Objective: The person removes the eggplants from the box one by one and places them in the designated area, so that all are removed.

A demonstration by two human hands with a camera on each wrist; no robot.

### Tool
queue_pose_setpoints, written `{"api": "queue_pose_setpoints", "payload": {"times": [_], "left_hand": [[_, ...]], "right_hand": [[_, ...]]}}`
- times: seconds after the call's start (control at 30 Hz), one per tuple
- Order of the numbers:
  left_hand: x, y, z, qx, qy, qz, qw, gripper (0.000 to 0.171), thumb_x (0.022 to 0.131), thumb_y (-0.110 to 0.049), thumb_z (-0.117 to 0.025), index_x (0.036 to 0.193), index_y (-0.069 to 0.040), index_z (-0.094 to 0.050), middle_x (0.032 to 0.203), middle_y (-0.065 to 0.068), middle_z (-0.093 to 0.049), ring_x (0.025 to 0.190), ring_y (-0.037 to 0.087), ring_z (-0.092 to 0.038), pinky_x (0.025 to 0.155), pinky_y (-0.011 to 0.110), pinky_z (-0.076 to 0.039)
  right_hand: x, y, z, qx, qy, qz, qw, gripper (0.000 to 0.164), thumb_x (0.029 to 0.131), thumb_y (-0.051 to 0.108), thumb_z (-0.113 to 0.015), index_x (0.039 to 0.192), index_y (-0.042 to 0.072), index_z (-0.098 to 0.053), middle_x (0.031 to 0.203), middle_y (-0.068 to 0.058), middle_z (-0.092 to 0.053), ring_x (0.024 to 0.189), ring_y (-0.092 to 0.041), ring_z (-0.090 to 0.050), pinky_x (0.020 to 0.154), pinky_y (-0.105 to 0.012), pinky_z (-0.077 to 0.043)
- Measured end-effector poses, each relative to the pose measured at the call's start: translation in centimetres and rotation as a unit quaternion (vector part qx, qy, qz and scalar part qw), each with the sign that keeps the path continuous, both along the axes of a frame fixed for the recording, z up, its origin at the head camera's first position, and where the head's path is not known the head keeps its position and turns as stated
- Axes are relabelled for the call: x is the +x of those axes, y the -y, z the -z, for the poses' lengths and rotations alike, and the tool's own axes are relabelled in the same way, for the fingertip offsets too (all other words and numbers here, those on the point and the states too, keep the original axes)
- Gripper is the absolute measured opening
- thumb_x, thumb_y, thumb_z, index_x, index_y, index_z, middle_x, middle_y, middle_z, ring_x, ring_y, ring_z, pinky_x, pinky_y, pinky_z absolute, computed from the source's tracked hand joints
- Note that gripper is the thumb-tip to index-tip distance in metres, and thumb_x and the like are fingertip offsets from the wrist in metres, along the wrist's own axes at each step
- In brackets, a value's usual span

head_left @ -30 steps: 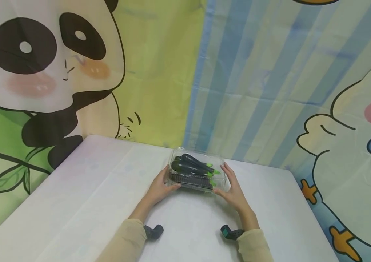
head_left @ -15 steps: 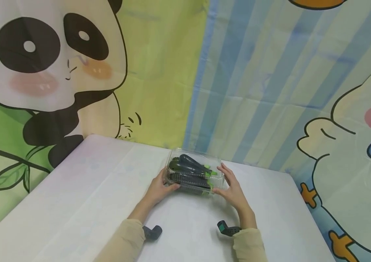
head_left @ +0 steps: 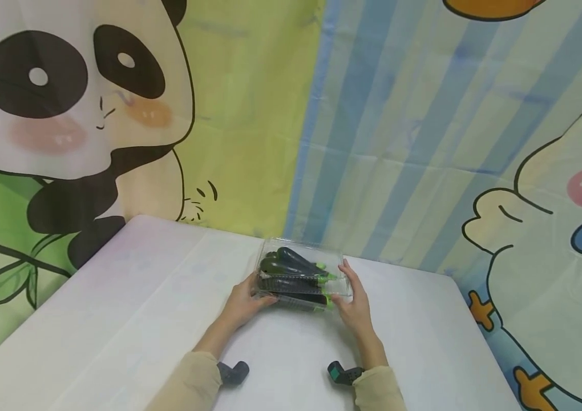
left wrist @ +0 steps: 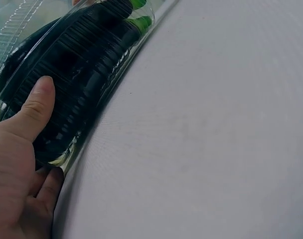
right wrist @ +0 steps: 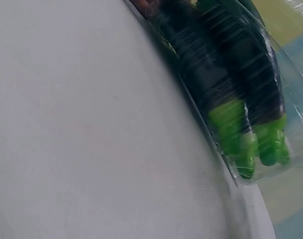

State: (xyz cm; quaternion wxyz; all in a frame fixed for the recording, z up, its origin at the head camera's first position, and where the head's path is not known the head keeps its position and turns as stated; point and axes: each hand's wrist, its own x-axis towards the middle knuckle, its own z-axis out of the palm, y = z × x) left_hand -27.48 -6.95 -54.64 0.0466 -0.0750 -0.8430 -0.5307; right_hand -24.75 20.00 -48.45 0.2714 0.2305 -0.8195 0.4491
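A clear plastic clamshell box (head_left: 333,255) holds several dark eggplants (head_left: 291,268) with bright green stem ends pointing right. My left hand (head_left: 241,301) grips its left end; in the left wrist view the thumb (left wrist: 38,107) lies against the ribbed front wall and the fingers curl at the lower corner. My right hand (head_left: 356,308) holds the right end, thumb at the front and fingers behind. The right wrist view shows the green stem ends (right wrist: 228,124) through the plastic, but not the right hand. Whether the box's underside touches the table cannot be told.
A white-covered table (head_left: 132,319) spreads around the box. Behind it hangs a cartoon curtain (head_left: 250,114) with a panda and a white bird, close to the table's far edge. Dark wrist cameras (head_left: 234,373) sit at both cuffs.
Both hands have brought the box slightly left and nearer to me. More of its front wall shows now, so it looks tilted. The grip stays the same on both ends.
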Motion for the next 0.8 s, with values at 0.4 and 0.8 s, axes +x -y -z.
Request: {"api": "queue_pose_setpoints", "payload": {"times": [0.4,0.8], "left_hand": [[0.0,0.1,0.4,-0.012,-0.03,-0.016,0.9993,0.095,0.066,-0.047,-0.082,0.143,-0.01,-0.041,0.134,0.016,-0.056,0.119,0.036,-0.057,0.098,0.045,-0.051],[0.2,-0.1,0.1,-0.046,-0.058,-0.019,0.997,0.09,0.067,-0.049,-0.081,0.142,-0.014,-0.045,0.131,0.01,-0.06,0.115,0.034,-0.06,0.098,0.045,-0.05]], "right_hand": [[-2.0,-0.2,3.1,-0.028,-0.031,0.017,0.999,0.077,0.081,0.058,-0.056,0.13,0.0,-0.052,0.144,-0.023,-0.043,0.132,-0.046,-0.038,0.101,-0.07,-0.031],[-1.9,0.3,2.5,-0.052,0.014,0.048,0.997,0.081,0.074,0.071,-0.047,0.131,0.013,-0.054,0.145,-0.01,-0.045,0.135,-0.037,-0.038,0.106,-0.067,-0.029]]}}
